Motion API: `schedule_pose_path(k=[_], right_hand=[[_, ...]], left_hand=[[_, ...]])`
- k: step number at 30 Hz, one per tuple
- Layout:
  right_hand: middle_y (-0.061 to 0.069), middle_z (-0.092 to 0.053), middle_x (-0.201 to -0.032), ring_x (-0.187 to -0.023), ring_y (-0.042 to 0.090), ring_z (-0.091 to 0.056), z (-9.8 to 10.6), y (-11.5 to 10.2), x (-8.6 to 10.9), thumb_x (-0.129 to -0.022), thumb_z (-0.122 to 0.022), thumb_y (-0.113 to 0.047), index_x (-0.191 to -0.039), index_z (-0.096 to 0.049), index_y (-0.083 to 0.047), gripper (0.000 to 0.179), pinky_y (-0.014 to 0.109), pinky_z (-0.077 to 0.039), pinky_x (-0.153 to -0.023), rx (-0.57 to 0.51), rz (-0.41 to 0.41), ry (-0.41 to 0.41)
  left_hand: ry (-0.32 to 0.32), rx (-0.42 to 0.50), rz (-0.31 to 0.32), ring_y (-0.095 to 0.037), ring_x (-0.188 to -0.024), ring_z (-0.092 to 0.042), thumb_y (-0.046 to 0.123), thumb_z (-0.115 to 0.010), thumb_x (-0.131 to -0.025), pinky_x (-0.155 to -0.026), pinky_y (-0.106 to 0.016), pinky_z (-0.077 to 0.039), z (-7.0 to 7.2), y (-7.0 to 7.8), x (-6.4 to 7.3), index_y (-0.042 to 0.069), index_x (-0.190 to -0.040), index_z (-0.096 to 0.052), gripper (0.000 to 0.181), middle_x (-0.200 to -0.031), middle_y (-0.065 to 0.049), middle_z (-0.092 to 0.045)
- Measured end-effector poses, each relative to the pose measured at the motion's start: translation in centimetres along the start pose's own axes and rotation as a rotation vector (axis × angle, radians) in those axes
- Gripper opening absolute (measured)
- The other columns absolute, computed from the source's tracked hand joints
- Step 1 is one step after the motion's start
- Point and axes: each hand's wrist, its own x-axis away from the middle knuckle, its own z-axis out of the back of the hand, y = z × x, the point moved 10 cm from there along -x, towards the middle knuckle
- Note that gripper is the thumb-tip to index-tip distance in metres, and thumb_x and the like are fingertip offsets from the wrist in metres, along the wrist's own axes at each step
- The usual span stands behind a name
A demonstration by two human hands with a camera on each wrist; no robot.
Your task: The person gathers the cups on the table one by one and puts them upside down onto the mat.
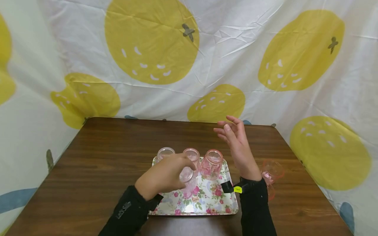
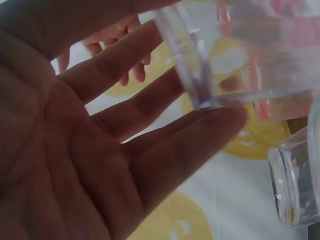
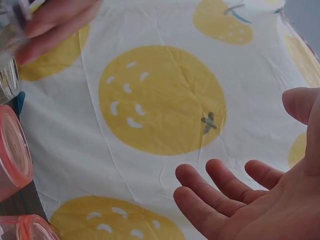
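Note:
My left hand is above the left part of a floral tray, its fingers and thumb around the base end of a clear upside-down glass. In the left wrist view, fingertips touch the rim-like edge of this clear glass. Behind it on the tray stand a clear glass, a pale pink glass and a deeper pink glass, all bottom up. My right hand is raised right of the pink glass, holding nothing, fingers loosely spread; its palm shows in the right wrist view.
On the brown wooden table, right of the tray and partly behind the right forearm, lies a see-through pink object with a pink bow. A white cloth with yellow fruit prints hangs behind the table.

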Motion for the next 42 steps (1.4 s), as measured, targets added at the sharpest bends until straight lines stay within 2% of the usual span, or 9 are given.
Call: schedule_pose_path(k=[3, 8, 14, 18, 23, 25, 29, 35, 42], right_hand=[[0.005, -0.049, -0.136, -0.129, 0.034, -0.054, 0.0, 0.0, 0.0, -0.109, -0.043, -0.034, -0.146, -0.029, -0.018, 0.043, 0.037, -0.041, -0.114, 0.008, 0.0, -0.002], [0.006, -0.047, -0.139, -0.131, 0.034, -0.052, -0.1, -0.1, 0.2, -0.109, -0.043, -0.036, -0.147, -0.029, -0.018, 0.045, 0.043, -0.037, -0.117, 0.018, -0.004, -0.018], [0.007, -0.046, -0.141, -0.133, 0.032, -0.051, -0.3, -0.1, 0.3, -0.109, -0.043, -0.038, -0.148, -0.029, -0.019, 0.046, 0.047, -0.034, -0.118, 0.032, -0.002, -0.04], [0.007, -0.046, -0.142, -0.132, 0.031, -0.051, -0.3, -0.1, 0.4, -0.108, -0.044, -0.038, -0.148, -0.029, -0.019, 0.046, 0.047, -0.034, -0.119, 0.045, 0.002, -0.045], [0.009, -0.045, -0.143, -0.131, 0.03, -0.052, -0.4, -0.3, 0.5, -0.108, -0.046, -0.037, -0.148, -0.03, -0.019, 0.047, 0.047, -0.034, -0.119, 0.057, 0.006, -0.053], [0.009, -0.045, -0.143, -0.131, 0.031, -0.052, -0.4, -0.3, 0.5, -0.108, -0.046, -0.037, -0.148, -0.03, -0.019, 0.046, 0.046, -0.034, -0.119, 0.06, 0.009, -0.056], [0.008, -0.045, -0.142, -0.132, 0.033, -0.051, -0.4, -0.3, 0.5, -0.108, -0.045, -0.037, -0.148, -0.03, -0.019, 0.046, 0.046, -0.034, -0.119, 0.066, 0.012, -0.061], [0.006, -0.047, -0.139, -0.13, 0.032, -0.053, -0.2, -0.3, 0.5, -0.109, -0.044, -0.035, -0.146, -0.033, -0.018, 0.043, 0.048, -0.034, -0.119, 0.08, 0.012, -0.051], [0.005, -0.048, -0.137, -0.13, 0.036, -0.053, 0.9, -0.9, 0.7, -0.11, -0.04, -0.036, -0.146, -0.034, -0.015, 0.043, 0.05, -0.035, -0.117, 0.123, 0.042, -0.015]], left_hand=[[-0.039, -0.017, 0.006, -0.023, -0.11, -0.065, 0.005, -0.089, -0.069, -0.094, -0.04, -0.054, -0.7, -0.1, -0.1, 0.013, -0.108, -0.075, 0.042, -0.115, -0.003, -0.071], [-0.124, -0.019, 0.008, -0.02, -0.099, -0.066, -0.001, -0.09, -0.063, -0.087, -0.035, -0.055, -2.1, 0.1, -0.4, 0.011, -0.103, -0.076, 0.044, -0.107, -0.003, -0.073], [-0.256, 0.019, 0.118, -0.013, -0.085, -0.063, -0.007, -0.091, -0.06, -0.07, -0.028, -0.054, -4.0, -0.3, 0.1, 0.012, -0.1, -0.075, 0.047, -0.104, -0.004, -0.072], [-0.276, 0.011, 0.159, -0.012, -0.08, -0.061, -0.01, -0.09, -0.061, -0.062, -0.026, -0.052, -4.6, -0.4, 0.4, 0.013, -0.099, -0.073, 0.047, -0.104, -0.004, -0.071], [-0.274, 0.019, 0.171, -0.011, -0.072, -0.059, -0.014, -0.086, -0.064, -0.055, -0.026, -0.05, -4.8, -0.3, 0.4, 0.012, -0.097, -0.072, 0.044, -0.1, -0.005, -0.071], [-0.267, 0.009, 0.166, -0.01, -0.073, -0.059, -0.011, -0.088, -0.063, -0.058, -0.026, -0.051, -4.8, -0.1, 0.3, 0.013, -0.097, -0.072, 0.044, -0.099, -0.003, -0.071], [-0.245, -0.022, 0.125, -0.011, -0.079, -0.062, 0.007, -0.095, -0.063, -0.07, -0.029, -0.054, -4.7, 0.3, 0.1, 0.012, -0.096, -0.074, 0.039, -0.096, -0.001, -0.071], [-0.22, -0.067, 0.077, -0.011, -0.074, -0.06, 0.023, -0.09, -0.075, -0.073, -0.03, -0.054, -4.8, 0.8, -0.1, 0.011, -0.093, -0.075, 0.027, -0.085, 0.001, -0.069], [-0.244, -0.083, 0.107, -0.019, -0.101, -0.066, 0.028, -0.093, -0.07, -0.089, -0.035, -0.056, -5.2, 0.5, -0.1, 0.013, -0.109, -0.074, 0.046, -0.11, -0.005, -0.071]])
